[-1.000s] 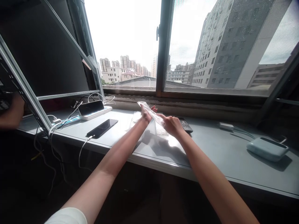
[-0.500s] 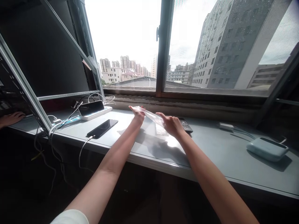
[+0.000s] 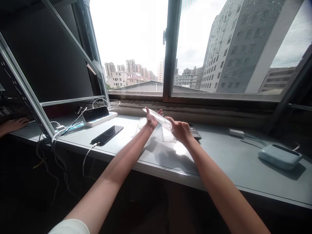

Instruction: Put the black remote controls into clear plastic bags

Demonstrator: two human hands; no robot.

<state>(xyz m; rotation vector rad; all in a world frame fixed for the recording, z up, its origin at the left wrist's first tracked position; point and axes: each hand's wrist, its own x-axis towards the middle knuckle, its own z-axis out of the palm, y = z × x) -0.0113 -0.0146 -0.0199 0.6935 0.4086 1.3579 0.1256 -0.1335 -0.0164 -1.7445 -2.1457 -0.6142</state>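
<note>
A clear plastic bag (image 3: 159, 117) stretches slantwise between my hands above the desk. Pinched in my right hand (image 3: 181, 130) is its near right end, thumb on top. My left hand (image 3: 152, 121) lies against the far left part, palm turned up, thumb and fingers spread apart. More clear plastic (image 3: 168, 136) rests on the desk below the bag, and another see-through piece (image 3: 139, 126) shows just left of my left wrist. Partly hidden behind my right hand is a black remote-like thing with buttons (image 3: 195, 132).
A black phone (image 3: 107, 135) with a white cable lies on the desk (image 3: 226, 162). Another phone (image 3: 95, 113) leans by a power strip (image 3: 101, 119). A blue-grey device (image 3: 279, 156) and a white adapter (image 3: 236, 132) are right. Another person's hand (image 3: 16, 124) rests far left, beyond a metal frame (image 3: 26, 84).
My left hand has slid a little right along the bag, its fingers now spread wider. The bag's far end has risen slightly. My right hand has barely moved.
</note>
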